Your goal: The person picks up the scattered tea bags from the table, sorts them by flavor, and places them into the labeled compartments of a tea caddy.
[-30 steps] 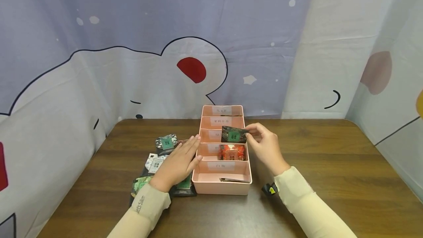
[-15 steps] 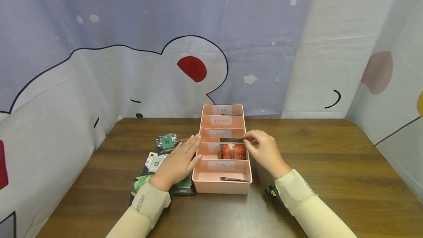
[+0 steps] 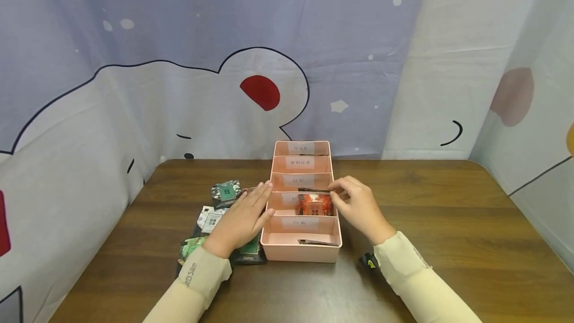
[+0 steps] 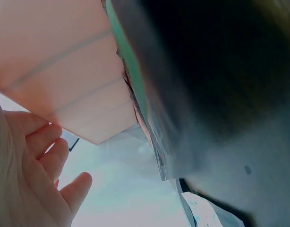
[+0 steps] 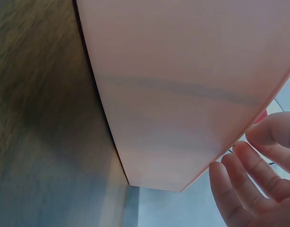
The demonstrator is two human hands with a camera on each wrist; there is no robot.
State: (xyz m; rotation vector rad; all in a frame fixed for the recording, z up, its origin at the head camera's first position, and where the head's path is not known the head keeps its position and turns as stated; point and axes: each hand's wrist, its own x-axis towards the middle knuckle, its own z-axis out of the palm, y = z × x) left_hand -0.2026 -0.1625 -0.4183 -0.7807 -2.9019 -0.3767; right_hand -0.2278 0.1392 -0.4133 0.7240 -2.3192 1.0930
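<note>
Below frame centre, we see the dark packet (image 3: 309, 190) lower than before; right hand (image 3: 359, 208) pinches it, straight-fingered left hand (image 3: 240, 219) touches the box (image 3: 298, 255).

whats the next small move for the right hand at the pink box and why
I'd have the right hand let go of the dark packet and lift clear: the packet sits low in the middle compartment of the pink box with little more than its top edge showing, and other packets lie left of the box.
</note>
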